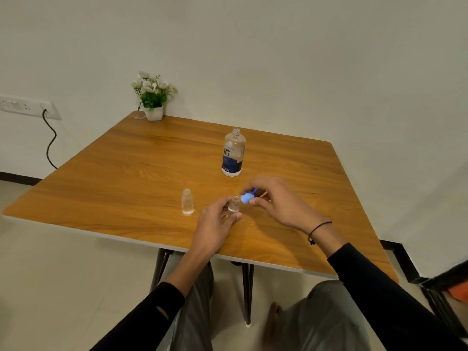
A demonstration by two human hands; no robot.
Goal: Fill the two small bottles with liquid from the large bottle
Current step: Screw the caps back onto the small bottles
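Note:
The large clear bottle (233, 153) with a white and dark blue label stands uncapped near the middle of the wooden table (126, 173). One small clear bottle (187, 205) stands open and alone on the left. My left hand (217, 224) grips the second small clear bottle (234, 205) upright on the table. Just to its right, my right hand (273, 201) pinches a small light-blue cap (247, 198) close beside that bottle's open neck.
A white pot of artificial flowers (153, 97) sits at the table's far left corner. A wall socket with a black cable (52, 138) is at left. A dark frame (443, 282) stands at right beyond the table edge.

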